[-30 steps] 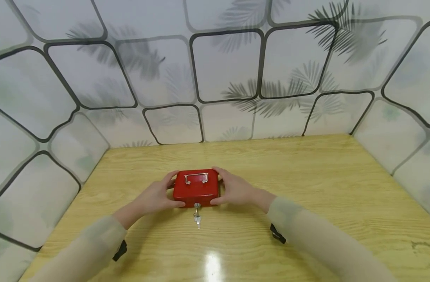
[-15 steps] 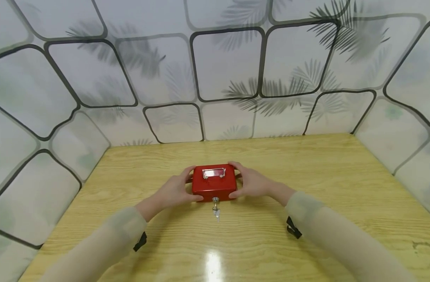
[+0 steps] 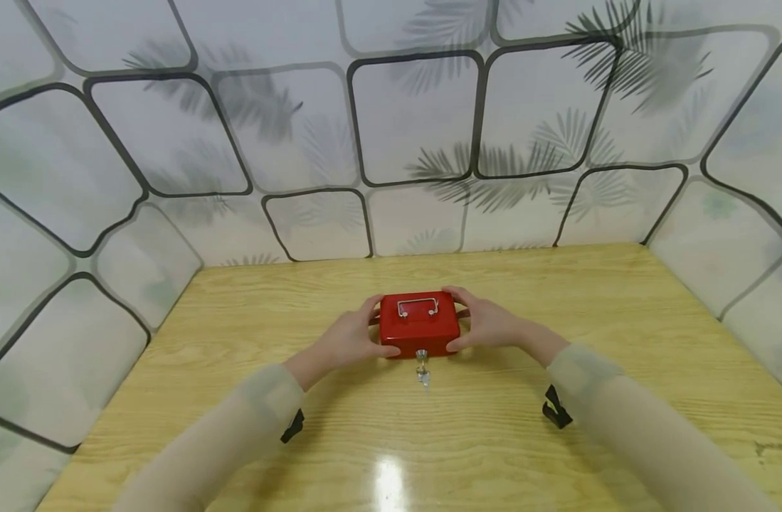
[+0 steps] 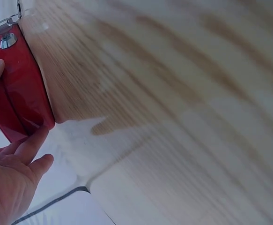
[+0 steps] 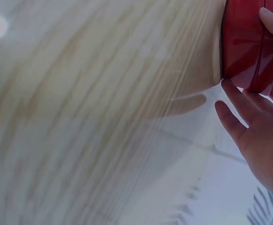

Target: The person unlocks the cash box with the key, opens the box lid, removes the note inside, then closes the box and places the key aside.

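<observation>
A small red cash box [image 3: 419, 328] with a silver wire handle [image 3: 418, 304] folded on its lid sits on the wooden table. Keys [image 3: 424, 375] hang from the lock on its front face; the lock [image 4: 8, 41] also shows in the left wrist view. My left hand [image 3: 352, 338] grips the box's left end, thumb on the front and fingers round the side. At the opposite end my right hand [image 3: 493, 323] holds it the same way, its thumb near the front right corner. In the right wrist view some fingers [image 5: 241, 101] touch the box's lower edge. The lid is down.
The glossy wooden table [image 3: 250, 306] stretches out on all sides of the box. Behind it and at both sides stand patterned wall panels [image 3: 416, 220]. Dark straps [image 3: 293, 427] show beneath the sleeves.
Both hands have shifted the cash box to the right and slightly farther back across the table, keeping their grip on its two ends. The hanging keys have moved along with it.
</observation>
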The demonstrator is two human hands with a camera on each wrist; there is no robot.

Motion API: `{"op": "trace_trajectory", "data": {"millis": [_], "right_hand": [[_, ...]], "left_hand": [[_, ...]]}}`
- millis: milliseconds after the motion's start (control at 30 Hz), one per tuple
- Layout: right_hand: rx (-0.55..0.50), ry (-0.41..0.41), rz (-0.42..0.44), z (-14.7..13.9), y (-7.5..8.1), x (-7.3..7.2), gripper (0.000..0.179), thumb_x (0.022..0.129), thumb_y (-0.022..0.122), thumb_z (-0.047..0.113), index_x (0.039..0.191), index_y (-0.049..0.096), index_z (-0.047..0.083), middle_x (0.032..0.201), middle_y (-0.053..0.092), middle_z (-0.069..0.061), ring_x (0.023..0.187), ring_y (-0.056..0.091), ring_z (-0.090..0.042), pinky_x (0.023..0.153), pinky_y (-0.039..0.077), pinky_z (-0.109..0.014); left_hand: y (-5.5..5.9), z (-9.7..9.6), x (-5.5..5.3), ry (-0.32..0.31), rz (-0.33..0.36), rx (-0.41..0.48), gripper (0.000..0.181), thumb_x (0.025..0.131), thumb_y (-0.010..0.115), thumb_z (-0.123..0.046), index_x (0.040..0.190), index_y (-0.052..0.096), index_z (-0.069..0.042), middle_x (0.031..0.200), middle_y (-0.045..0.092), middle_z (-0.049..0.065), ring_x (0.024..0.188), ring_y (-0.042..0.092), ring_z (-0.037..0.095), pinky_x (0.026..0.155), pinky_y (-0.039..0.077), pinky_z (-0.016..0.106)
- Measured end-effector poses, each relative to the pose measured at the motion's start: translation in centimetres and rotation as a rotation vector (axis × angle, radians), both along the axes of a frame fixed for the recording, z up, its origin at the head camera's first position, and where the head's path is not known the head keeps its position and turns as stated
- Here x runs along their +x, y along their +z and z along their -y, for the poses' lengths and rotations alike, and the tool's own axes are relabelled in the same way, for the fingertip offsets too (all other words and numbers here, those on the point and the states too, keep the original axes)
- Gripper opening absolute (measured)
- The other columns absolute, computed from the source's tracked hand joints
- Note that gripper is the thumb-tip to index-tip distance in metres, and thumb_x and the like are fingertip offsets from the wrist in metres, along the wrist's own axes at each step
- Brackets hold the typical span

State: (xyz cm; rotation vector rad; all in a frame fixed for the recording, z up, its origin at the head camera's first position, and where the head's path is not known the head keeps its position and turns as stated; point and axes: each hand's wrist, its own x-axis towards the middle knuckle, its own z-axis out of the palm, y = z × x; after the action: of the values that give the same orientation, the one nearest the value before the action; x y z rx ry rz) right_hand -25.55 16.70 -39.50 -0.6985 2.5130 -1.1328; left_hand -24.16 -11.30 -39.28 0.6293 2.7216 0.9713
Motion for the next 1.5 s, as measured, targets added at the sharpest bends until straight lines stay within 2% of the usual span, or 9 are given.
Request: {"op": "trace_trajectory", "data": {"millis": [167,633,1000,1100,1167,1333,1500], "right_hand": [[-0.021,-0.003,0.013,-1.2,-0.1,-0.2,0.103,0.076,0.084,0.022,0.152,0.018,0.002,0.149,0.033,-0.022,0.121,0.051,-0.042,0.1,0.041,-0.054],[-0.087,-0.006,0.065,-3.8,-0.1,-1.0,0.103,0.077,0.083,0.013,0.152,0.014,0.001,0.152,0.025,-0.027,0.123,0.047,-0.046,0.099,0.043,-0.053],[-0.111,-0.008,0.076,-4.3,-0.1,-1.2,0.102,0.078,0.082,0.012,0.153,0.013,0.0,0.153,0.025,-0.028,0.125,0.045,-0.048,0.101,0.04,-0.056],[-0.107,-0.009,0.075,-4.3,-0.1,-1.2,0.102,0.078,0.083,0.012,0.153,0.014,0.0,0.152,0.025,-0.028,0.124,0.046,-0.048,0.101,0.039,-0.056],[-0.1,-0.01,0.071,-4.3,0.0,-1.1,0.102,0.078,0.083,0.012,0.152,0.014,0.0,0.152,0.025,-0.029,0.124,0.046,-0.048,0.101,0.039,-0.057],[-0.095,-0.016,0.07,-4.4,0.1,-1.0,0.102,0.078,0.082,0.011,0.152,0.013,0.0,0.152,0.025,-0.029,0.124,0.046,-0.048,0.101,0.039,-0.057],[-0.102,-0.02,0.074,-4.5,0.1,-0.9,0.103,0.078,0.082,0.011,0.153,0.013,0.0,0.153,0.024,-0.028,0.125,0.045,-0.048,0.101,0.038,-0.056]], "left_hand": [[-0.3,-1.1,-0.4,-0.018,-0.006,0.019,0.097,0.077,0.083,-0.036,0.15,0.026,-0.008,0.14,0.052,0.011,0.126,0.052,0.025,0.104,0.04,0.041],[-0.5,-3.7,-1.4,-0.028,0.02,0.028,0.097,0.079,0.081,-0.037,0.152,0.023,-0.011,0.142,0.05,0.009,0.127,0.05,0.023,0.104,0.039,0.04],[-0.2,-4.2,-1.7,-0.01,0.016,0.01,0.098,0.078,0.081,-0.039,0.152,0.023,-0.011,0.14,0.052,0.011,0.128,0.049,0.025,0.106,0.037,0.043],[-0.3,-4.0,-2.1,0.002,0.068,0.065,0.099,0.077,0.081,-0.043,0.152,0.023,-0.013,0.139,0.051,0.011,0.127,0.048,0.025,0.104,0.038,0.044],[-0.5,-3.9,-2.4,0.007,0.132,0.142,0.1,0.077,0.082,-0.043,0.153,0.022,-0.014,0.141,0.048,0.011,0.128,0.047,0.026,0.104,0.038,0.044],[-0.7,-3.9,-3.1,-0.011,0.279,0.328,0.099,0.081,0.081,-0.031,0.156,0.017,-0.016,0.147,0.039,0.014,0.129,0.046,0.029,0.105,0.038,0.044],[-0.7,-4.1,-3.4,-0.035,0.326,0.383,0.096,0.084,0.079,-0.023,0.156,0.016,-0.015,0.148,0.037,0.016,0.129,0.045,0.032,0.105,0.038,0.045]]}}
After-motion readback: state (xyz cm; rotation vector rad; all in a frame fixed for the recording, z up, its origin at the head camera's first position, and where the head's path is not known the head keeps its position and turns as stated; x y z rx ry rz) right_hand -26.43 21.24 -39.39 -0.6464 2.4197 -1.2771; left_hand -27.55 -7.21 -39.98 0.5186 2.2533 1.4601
